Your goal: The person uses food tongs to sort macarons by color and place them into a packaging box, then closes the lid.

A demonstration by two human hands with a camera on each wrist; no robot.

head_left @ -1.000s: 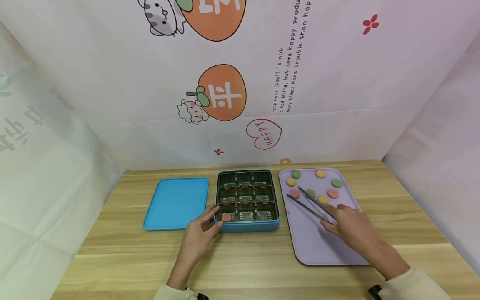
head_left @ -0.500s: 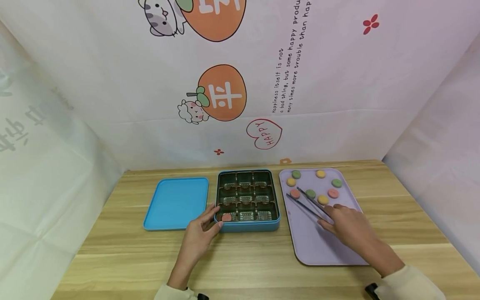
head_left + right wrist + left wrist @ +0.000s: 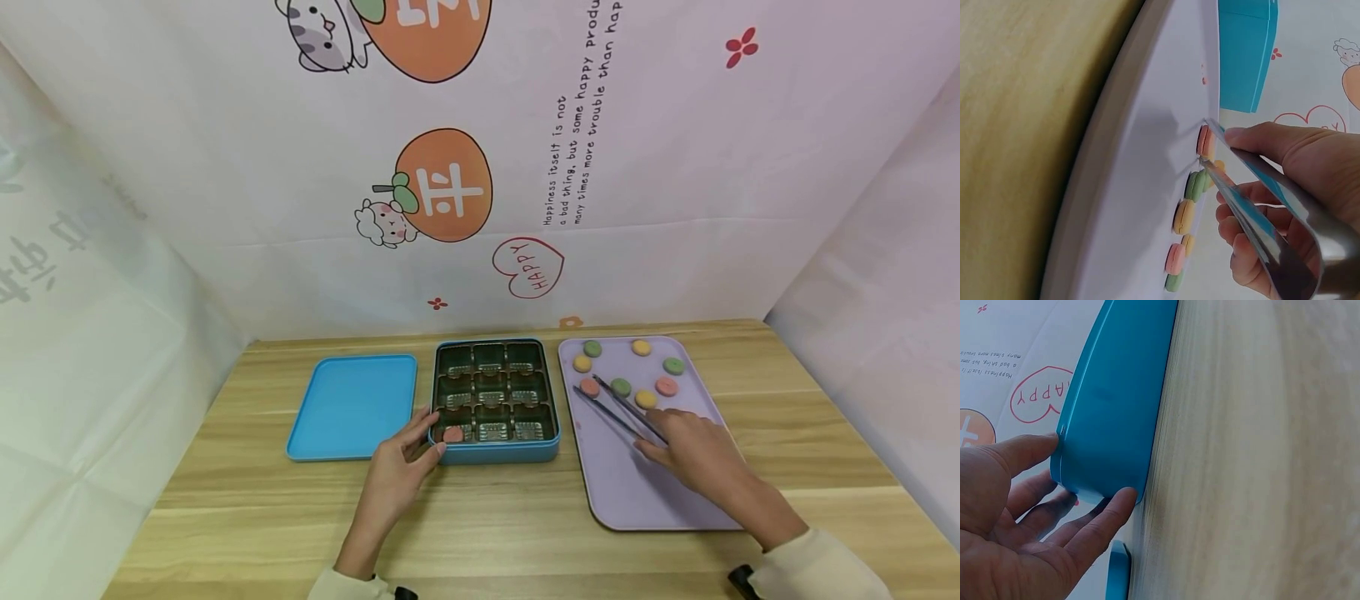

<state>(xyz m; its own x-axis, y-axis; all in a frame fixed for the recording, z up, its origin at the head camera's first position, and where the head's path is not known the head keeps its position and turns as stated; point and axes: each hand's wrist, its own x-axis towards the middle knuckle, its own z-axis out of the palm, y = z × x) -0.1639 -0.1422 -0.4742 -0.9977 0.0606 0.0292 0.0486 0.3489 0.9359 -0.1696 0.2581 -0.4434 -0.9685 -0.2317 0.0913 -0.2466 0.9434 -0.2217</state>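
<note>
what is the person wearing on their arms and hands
Both hands are bare: no gloves or rings show on the left hand or the right hand. Cream long sleeves end at the wrists, each with a small black item at the cuff.

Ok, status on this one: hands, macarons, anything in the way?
Left hand steadies box. Right hand grips tongs, tips at pink macaron. Nothing in the way.

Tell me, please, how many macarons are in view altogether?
9: eight on the lilac tray, namely two pink, three green and three yellow, plus one pink macaron in the blue box's near-left compartment.
</note>
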